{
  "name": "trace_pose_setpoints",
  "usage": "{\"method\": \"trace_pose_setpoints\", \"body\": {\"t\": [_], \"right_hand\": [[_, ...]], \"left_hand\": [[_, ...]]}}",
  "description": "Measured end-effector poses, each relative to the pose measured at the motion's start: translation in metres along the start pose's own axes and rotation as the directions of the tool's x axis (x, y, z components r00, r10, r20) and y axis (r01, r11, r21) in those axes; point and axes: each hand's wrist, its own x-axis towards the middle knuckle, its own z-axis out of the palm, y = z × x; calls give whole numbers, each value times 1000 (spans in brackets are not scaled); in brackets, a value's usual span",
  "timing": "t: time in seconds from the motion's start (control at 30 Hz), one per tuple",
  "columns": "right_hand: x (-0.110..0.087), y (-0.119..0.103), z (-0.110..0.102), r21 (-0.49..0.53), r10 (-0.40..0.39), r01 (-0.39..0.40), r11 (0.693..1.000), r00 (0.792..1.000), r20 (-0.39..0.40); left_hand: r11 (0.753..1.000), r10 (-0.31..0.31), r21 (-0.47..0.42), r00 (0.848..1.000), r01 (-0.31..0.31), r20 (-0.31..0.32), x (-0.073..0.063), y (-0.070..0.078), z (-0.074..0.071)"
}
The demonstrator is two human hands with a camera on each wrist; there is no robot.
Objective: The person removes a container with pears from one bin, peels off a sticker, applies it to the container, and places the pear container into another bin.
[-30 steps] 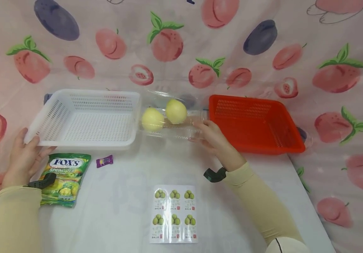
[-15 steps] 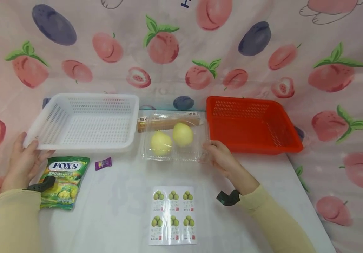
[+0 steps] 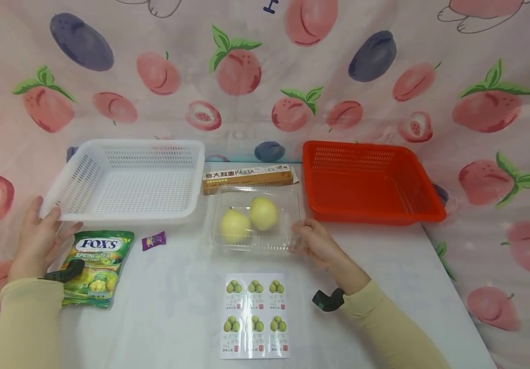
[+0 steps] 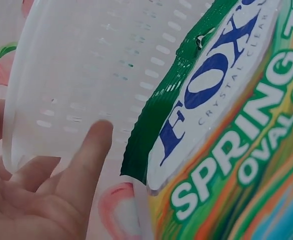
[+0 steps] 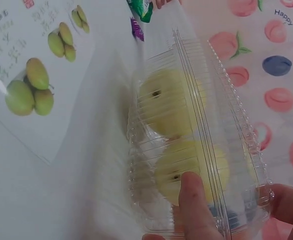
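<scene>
In the head view, my right hand (image 3: 322,246) grips the right end of a clear plastic clamshell box (image 3: 288,205). Two pale yellow pears (image 3: 263,214) lie inside it. The right wrist view shows the thumb (image 5: 194,202) pressed on the box's near side, other fingers at its opposite side. My left hand (image 3: 39,238) holds the front left corner of a white perforated basket (image 3: 140,216). In the left wrist view a fingertip (image 4: 102,129) lies against the basket wall. Beside this hand lies a green FOX'S candy bag (image 3: 96,266), partly covered by the black wrist mount.
Behind the box lies a pasta carton (image 3: 248,178). A red basket (image 3: 375,212) stands at the right. A purple wrapped candy (image 3: 154,241) sits in front of the white basket, and a sticker sheet (image 3: 255,315) with green fruit lies near the front.
My right hand has brought the clear box with the pears down and toward the front, so the pasta carton behind it now shows. The left hand stays at the white basket's corner.
</scene>
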Motion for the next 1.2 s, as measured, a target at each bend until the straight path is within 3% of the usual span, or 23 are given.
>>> {"method": "trace_pose_setpoints", "body": {"t": [0.07, 0.13, 0.2, 0.27, 0.4, 0.43, 0.47, 0.53, 0.6, 0.67, 0.73, 0.8, 0.87, 0.9, 0.93, 1.03, 1.13, 1.2], "right_hand": [[3, 2, 1, 17, 8, -8, 1000, 1000, -1], [6, 4, 2, 27, 15, -15, 1000, 1000, -2], [8, 5, 2, 46, 24, -24, 999, 1000, 3], [10, 6, 2, 50, 30, -30, 998, 1000, -2], [15, 7, 1, 53, 33, -32, 998, 999, -18], [16, 7, 1, 48, 35, -34, 998, 999, -24], [17, 7, 1, 50, 35, -33, 998, 999, -26], [18, 8, 1, 44, 37, -35, 998, 999, -29], [20, 9, 1, 33, 31, -30, 999, 999, -29], [21, 11, 1, 25, 26, -26, 999, 999, -21], [19, 12, 0, -5, 15, -15, 1000, 1000, -20], [15, 11, -2, -94, 2, -5, 996, 999, -40], [9, 11, -3, -234, -46, 30, 972, 997, -64], [4, 10, -4, -314, -83, 54, 948, 993, -80], [-1, 10, -4, -399, -127, 78, 914, 987, -100], [-20, 8, -1, -567, -285, 162, 807, 949, -135], [-40, 11, 7, -598, -460, 303, 742, 879, -126], [-52, 17, 15, -573, -556, 416, 706, 827, -85]], "left_hand": [[995, 12, 95, 999, -9, -38, 0, 1, 1], [971, 54, 236, 994, -30, -96, 0, 3, 3], [916, 111, 400, 981, -38, -161, -2, 7, 6], [836, 162, 548, 963, -18, -215, -6, 12, 11], [727, 279, 685, 931, -47, -233, -20, 25, 28], [700, 324, 711, 917, -68, -231, -24, 29, 35], [675, 381, 731, 897, -102, -226, -29, 32, 43], [626, 507, 755, 837, -194, -206, -38, 37, 62], [574, 635, 756, 754, -314, -169, -49, 40, 83], [513, 727, 728, 682, -455, -87, -61, 39, 105], [429, 783, 673, 619, -603, 55, -73, 34, 126], [364, 769, 590, 590, -721, 246, -88, 25, 145], [329, 700, 517, 571, -790, 428, -103, 15, 162], [328, 652, 475, 559, -817, 512, -109, 9, 169], [343, 594, 442, 556, -829, 581, -116, 3, 176], [418, 411, 384, 548, -823, 728, -133, -20, 195], [477, 252, 373, 531, -796, 809, -143, -46, 210], [480, 174, 401, 533, -780, 828, -146, -62, 218]]}}
